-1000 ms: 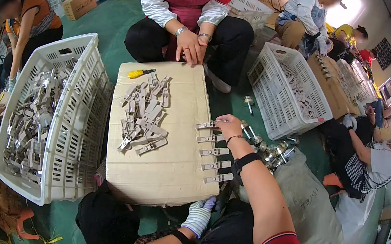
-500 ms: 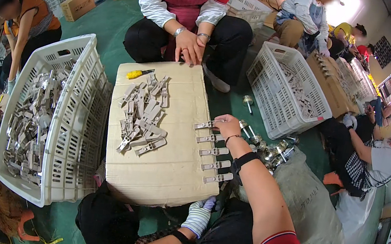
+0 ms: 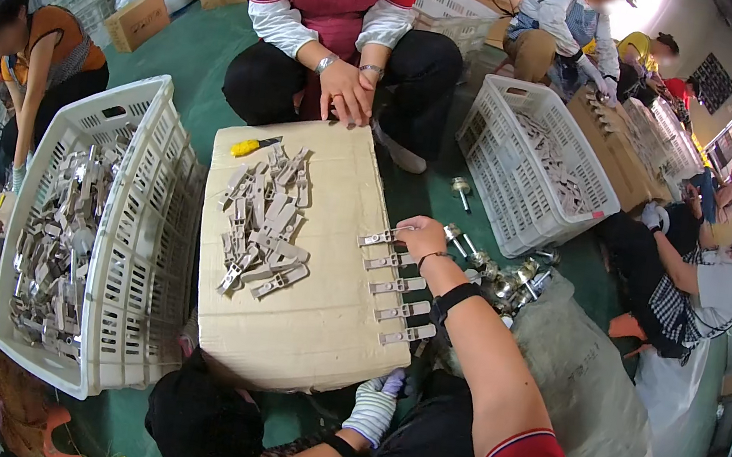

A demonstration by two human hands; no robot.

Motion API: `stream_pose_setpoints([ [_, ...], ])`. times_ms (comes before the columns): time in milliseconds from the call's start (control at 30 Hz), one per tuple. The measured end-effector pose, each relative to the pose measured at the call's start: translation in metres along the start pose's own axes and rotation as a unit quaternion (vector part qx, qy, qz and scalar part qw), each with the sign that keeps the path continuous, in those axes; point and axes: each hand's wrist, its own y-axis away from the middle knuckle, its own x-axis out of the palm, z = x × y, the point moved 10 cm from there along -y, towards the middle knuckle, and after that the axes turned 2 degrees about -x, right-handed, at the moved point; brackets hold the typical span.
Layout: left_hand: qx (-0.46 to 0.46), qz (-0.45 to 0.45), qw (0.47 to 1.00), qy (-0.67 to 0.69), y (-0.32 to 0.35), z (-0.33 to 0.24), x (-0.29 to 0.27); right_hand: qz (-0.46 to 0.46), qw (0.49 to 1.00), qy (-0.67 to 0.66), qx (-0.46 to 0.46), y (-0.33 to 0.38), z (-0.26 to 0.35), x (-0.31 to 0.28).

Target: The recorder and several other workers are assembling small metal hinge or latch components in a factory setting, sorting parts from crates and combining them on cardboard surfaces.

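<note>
– As I stand watching, what does the right hand (image 3: 423,238) hold?
– Topmost clip (image 3: 376,238), pinched at its outer end, on the board's (image 3: 303,341) right edge. Left hand (image 3: 373,412), gloved, at near edge; grip: I cannot tell.

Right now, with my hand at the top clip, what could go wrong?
The five clips in the row jut past the right edge of the board, so your right hand might knock one off. A dropped clip could get lost among the metal parts close by. The yellow cutter lies loose, its blade seemingly out and facing toward the other person's hands, so reaching there could mean a cut.
</note>
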Motion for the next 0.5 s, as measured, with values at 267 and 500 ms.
stream_pose_setpoints([
  [267, 0.054, -0.034, 0.995, -0.079, 0.001, -0.012, -0.005, -0.013, 0.998, 0.059, 0.009, -0.007, -0.008, -0.001],
  [500, 0.000, -0.020, 1.000, -0.009, 0.002, -0.005, -0.002, 0.000, 0.996, 0.082, 0.026, -0.015, -0.018, 0.003],
])
